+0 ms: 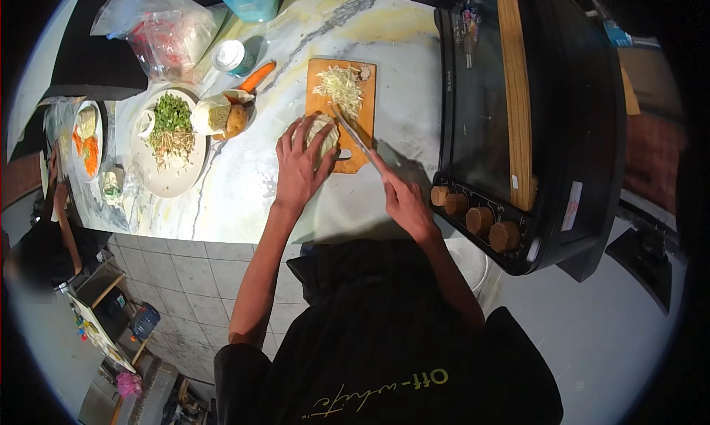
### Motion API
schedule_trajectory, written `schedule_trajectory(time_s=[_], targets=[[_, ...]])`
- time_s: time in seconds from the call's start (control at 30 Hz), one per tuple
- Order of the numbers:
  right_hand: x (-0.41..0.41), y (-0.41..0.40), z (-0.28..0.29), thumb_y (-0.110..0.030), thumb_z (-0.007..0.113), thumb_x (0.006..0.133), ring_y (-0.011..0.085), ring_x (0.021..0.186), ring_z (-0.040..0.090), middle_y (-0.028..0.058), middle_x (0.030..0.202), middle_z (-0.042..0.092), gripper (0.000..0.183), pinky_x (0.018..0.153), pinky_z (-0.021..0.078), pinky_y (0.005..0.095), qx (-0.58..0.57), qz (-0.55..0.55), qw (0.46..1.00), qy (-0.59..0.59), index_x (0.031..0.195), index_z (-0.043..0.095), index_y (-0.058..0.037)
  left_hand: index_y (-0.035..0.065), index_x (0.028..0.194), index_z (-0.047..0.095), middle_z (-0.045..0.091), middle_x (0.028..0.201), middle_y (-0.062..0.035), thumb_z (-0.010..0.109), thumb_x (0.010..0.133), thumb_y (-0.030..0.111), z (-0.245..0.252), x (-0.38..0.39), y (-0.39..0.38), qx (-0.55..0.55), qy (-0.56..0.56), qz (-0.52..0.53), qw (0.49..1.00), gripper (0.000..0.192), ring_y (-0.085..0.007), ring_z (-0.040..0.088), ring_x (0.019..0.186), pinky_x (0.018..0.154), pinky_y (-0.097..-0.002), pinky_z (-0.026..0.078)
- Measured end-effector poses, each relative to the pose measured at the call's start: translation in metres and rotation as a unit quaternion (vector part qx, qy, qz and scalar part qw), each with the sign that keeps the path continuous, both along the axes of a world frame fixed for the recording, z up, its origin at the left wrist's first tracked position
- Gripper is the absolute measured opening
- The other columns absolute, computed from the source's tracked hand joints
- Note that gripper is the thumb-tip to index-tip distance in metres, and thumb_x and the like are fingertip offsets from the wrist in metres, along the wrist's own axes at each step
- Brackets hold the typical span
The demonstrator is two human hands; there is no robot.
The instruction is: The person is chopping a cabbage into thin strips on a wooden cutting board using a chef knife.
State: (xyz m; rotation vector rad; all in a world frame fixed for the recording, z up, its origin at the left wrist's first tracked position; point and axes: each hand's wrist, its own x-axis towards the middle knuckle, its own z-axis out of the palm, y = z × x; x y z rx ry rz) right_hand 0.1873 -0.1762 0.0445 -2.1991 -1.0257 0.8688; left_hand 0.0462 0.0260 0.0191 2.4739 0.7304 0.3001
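My left hand (302,167) is spread over a piece of pale cabbage (320,132), fingers bent across its top, and presses it at the left side of a wooden cutting board (365,126). In my right hand (404,198) is a knife (355,133), gripped by the handle. Its blade points away from me over the board, just right of the cabbage, and its tip touches or nearly touches a heap of shredded cabbage (339,86). That heap covers the far half of the board. The board's handle slot shows beside my left thumb.
Left stand a plate (166,186) of chopped greens, a cabbage chunk (211,116), a potato (237,121) and a carrot (258,76). Behind are a white-lidded tub (228,57), plastic bags (166,36) and a blue-lidded container (249,0). A black oven (482,120) borders the right. Another person (47,247) works far left.
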Motion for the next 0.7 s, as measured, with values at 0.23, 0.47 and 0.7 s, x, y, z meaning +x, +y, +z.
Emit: schedule_trajectory(time_s=[0.23, 0.47, 0.7], targets=[[0.014, 0.009, -0.014, 0.000, 0.055, 0.099, 0.0495, 0.088, 0.067, 0.0269, 0.095, 0.070, 0.075, 0.076, 0.0533, 0.0554, 0.004, 0.006, 0.998, -0.067, 0.164, 0.037, -0.0338, 0.0215, 0.150, 0.057, 0.047, 0.157, -0.0135, 0.065, 0.101, 0.030, -0.004, -0.002, 0.002, 0.017, -0.022, -0.005, 1.000, 0.051, -0.0402, 0.041, 0.145, 0.120, -0.0549, 0.031], [-0.001, 0.009, 0.006, -0.003, 0.051, 0.102, 0.0500, 0.078, 0.067, 0.0310, 0.081, 0.064, 0.071, 0.072, 0.0515, 0.0569, 0.056, -0.079, 0.995, -0.013, 0.166, 0.033, -0.0301, 0.0163, 0.152, 0.054, 0.045, 0.159, -0.0141, 0.067, 0.101, 0.040, -0.008, -0.003, -0.001, 0.016, -0.048, 0.025, 0.998, 0.058, -0.0395, 0.039, 0.146, 0.120, -0.0562, 0.032], [-0.049, 0.024, 0.016, -0.005, 0.051, 0.101, 0.0540, 0.079, 0.065, 0.0351, 0.084, 0.064, 0.074, 0.074, 0.0503, 0.0586, -0.008, -0.078, 0.996, 0.033, 0.167, 0.029, -0.0304, 0.0148, 0.149, 0.057, 0.049, 0.153, -0.0151, 0.071, 0.099, 0.037, -0.009, -0.006, 0.007, -0.001, -0.020, 0.000, 1.000, 0.057, -0.0401, 0.045, 0.137, 0.111, -0.0548, 0.039]])
